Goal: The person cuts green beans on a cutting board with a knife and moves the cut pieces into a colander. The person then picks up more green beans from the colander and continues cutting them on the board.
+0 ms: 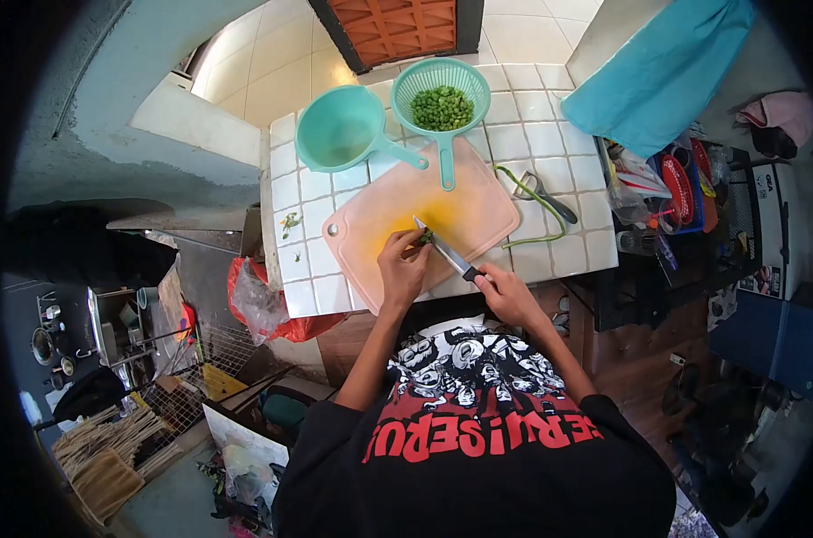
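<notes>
My left hand (404, 264) is closed over the pink cutting board (361, 240), its fingertips pinching some short green bean pieces (426, 237). My right hand (507, 296) is wrapped round the black handle of a kitchen knife (451, 256). The blade points away from me to the upper left and lies right beside the left fingertips and the beans. A yellow stain marks the middle of the board. Beyond it, a mint-green strainer (408, 87) with a handle holds a heap of chopped green beans (442, 108).
A mint-green dipper (338, 129) stands left of the strainer on the white tiled counter (536, 139). Right of the board lie a long green bean (557, 235) and a dark-handled peeler (557, 204). Scraps (289, 224) lie at left. A red plastic bag (303, 326) hangs by the counter's front left.
</notes>
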